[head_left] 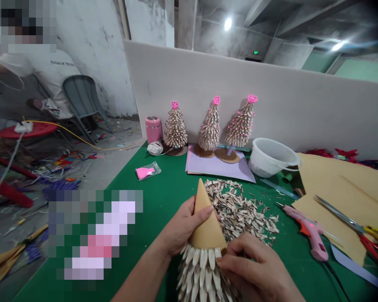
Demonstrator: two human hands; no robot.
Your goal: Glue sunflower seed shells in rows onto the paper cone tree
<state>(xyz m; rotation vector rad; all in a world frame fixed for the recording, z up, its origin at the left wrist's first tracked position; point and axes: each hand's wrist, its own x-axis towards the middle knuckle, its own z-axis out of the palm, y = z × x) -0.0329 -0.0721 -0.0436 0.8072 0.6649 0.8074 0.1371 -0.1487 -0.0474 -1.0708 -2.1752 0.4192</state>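
A left hand (192, 220) grasps a husk-clad paper cone (206, 238) toward the near edge of the bench (157, 201), likely light, crushable, best held by its bare top, as the right hand (255, 264) pinches a husk (218, 254).

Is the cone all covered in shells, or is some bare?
Some is bare: shells cover its lower part, but the cone shows smooth tan above them.

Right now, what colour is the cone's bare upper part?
The cone's bare upper part is plain tan, clearest in the head view.
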